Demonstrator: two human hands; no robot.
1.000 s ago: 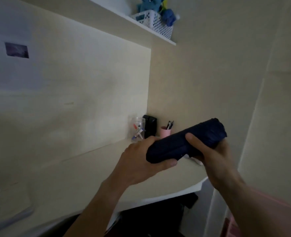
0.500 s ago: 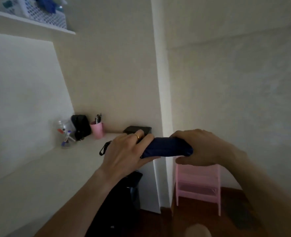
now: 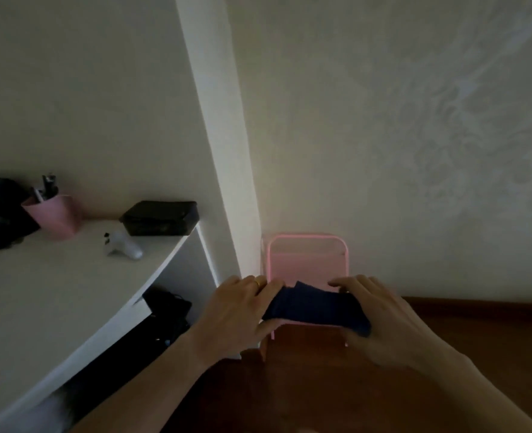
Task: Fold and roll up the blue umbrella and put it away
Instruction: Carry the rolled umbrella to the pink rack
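The dark blue umbrella point(image 3: 316, 309) is folded into a short roll and lies level between both hands, low in the middle of the head view. My left hand point(image 3: 238, 310), a ring on one finger, grips its left end. My right hand point(image 3: 380, 317) wraps over its right end from above. The roll hangs in the air in front of a small pink rack point(image 3: 308, 260) that stands on the floor against the wall. Part of the fabric sticks up loosely at the top middle.
A white desk point(image 3: 55, 295) curves along the left, holding a pink pen cup point(image 3: 55, 217), a black case point(image 3: 160, 218) and a small white device point(image 3: 124, 248). A black bag point(image 3: 167, 307) sits under the desk. A wall corner rises at centre; dark wood floor point(image 3: 305, 385) lies below.
The view has swung right and downward, away from the desk toward the pink rack. Both hands have carried the rolled umbrella rightward off the desk and lower.
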